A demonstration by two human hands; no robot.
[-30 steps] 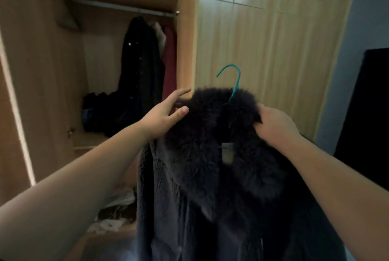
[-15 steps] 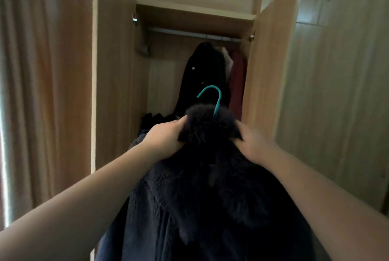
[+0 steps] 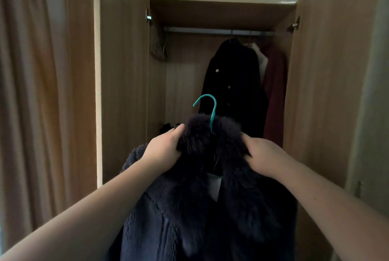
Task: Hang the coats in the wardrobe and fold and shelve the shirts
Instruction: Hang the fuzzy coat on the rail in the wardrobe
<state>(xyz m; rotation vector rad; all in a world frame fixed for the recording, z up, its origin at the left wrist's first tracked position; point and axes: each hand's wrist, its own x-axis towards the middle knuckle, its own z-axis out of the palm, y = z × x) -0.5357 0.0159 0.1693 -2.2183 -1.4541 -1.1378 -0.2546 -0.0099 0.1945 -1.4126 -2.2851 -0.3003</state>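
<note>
— What hangs off to the side?
— A beige curtain [image 3: 31,92], falling in long soft folds.
— Anything by it?
— A thin sliver of daylight [image 3: 1,231], at the curtain's lower left edge.

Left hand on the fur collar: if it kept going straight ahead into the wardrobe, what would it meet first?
Probably the dark pile low in the wardrobe, just beyond the left hand. The black coat hangs further right. Depth is hard to judge here.

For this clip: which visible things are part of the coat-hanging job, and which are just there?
In the job: dark fleece coat, teal hanger, left hand, right hand, wardrobe rail.
Just there: black coat, red garment, curtain.
</note>
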